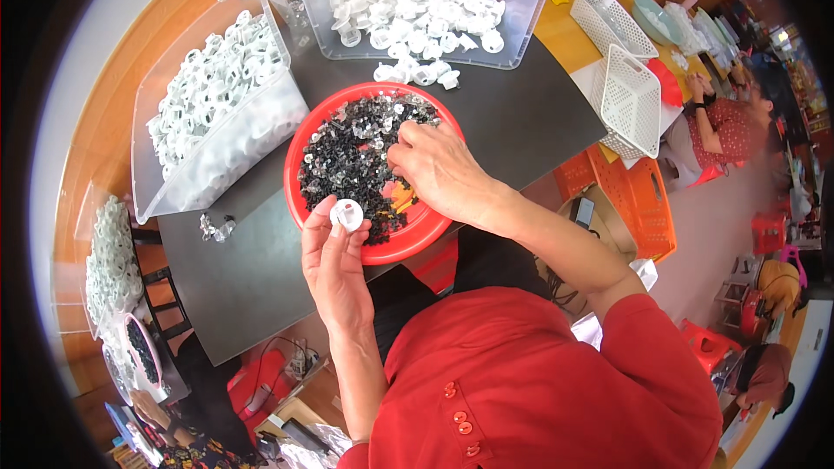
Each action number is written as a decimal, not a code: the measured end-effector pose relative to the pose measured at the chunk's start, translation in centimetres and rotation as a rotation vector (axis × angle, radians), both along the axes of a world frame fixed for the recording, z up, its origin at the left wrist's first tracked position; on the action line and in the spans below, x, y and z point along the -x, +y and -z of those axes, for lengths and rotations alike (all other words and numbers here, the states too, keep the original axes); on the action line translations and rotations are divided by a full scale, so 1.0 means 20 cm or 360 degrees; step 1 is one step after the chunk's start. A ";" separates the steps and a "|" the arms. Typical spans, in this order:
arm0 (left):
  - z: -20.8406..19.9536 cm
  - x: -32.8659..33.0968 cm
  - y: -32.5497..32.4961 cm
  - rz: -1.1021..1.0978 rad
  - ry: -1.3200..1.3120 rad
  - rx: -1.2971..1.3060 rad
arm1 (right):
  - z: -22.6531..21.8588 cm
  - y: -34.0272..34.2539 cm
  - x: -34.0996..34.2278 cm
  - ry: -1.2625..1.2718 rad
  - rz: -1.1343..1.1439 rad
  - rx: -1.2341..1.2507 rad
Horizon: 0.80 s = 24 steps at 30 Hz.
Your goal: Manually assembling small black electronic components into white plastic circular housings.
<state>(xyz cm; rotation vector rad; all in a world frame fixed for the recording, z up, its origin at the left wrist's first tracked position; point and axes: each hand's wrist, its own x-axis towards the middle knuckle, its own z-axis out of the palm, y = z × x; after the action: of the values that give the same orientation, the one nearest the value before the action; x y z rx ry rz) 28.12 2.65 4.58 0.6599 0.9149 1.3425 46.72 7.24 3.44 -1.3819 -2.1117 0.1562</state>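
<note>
Between the thumb and fingers of my left hand (334,269) is a round white plastic part (347,214) with a small slot in its face. It is held over the near left rim of a red basin (415,243). The basin holds a heap of small black plastic pieces (347,165) mixed with clear ones (395,108). My right hand (443,169) reaches over the basin's right side, its fingers curled down at the heap. Whatever those fingertips pinch is hidden. Beside them, a patch of yellow and pink basin bottom shows through the pieces.
A clear bin of white ring-like parts (217,78) stands left on the dark table (243,287). Another bin (512,35) with white parts lies at the far side, some spilling out. White baskets (632,100), an orange crate (638,208) and other people are to the right; another worker sits lower left.
</note>
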 end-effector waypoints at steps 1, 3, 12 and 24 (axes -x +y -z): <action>0.00 0.00 0.00 0.0000 -0.0001 -0.0001 | 0.00 0.00 0.00 -0.0024 -0.0003 0.0031; 0.00 0.00 0.00 0.0044 -0.0003 -0.0022 | 0.01 0.00 0.00 0.0008 0.0025 0.0026; -0.02 -0.01 0.02 0.0201 0.0191 -0.0019 | -0.15 -0.06 0.05 0.1052 -0.0245 0.0451; -0.05 -0.08 -0.01 0.0080 0.0318 -0.0211 | -0.16 -0.11 0.07 0.1143 -0.0417 0.0270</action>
<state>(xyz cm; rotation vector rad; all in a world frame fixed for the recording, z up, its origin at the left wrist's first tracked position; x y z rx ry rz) 29.79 2.54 5.64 0.9267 0.9673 1.3164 45.30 5.06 6.63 -0.9266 -1.6682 0.8227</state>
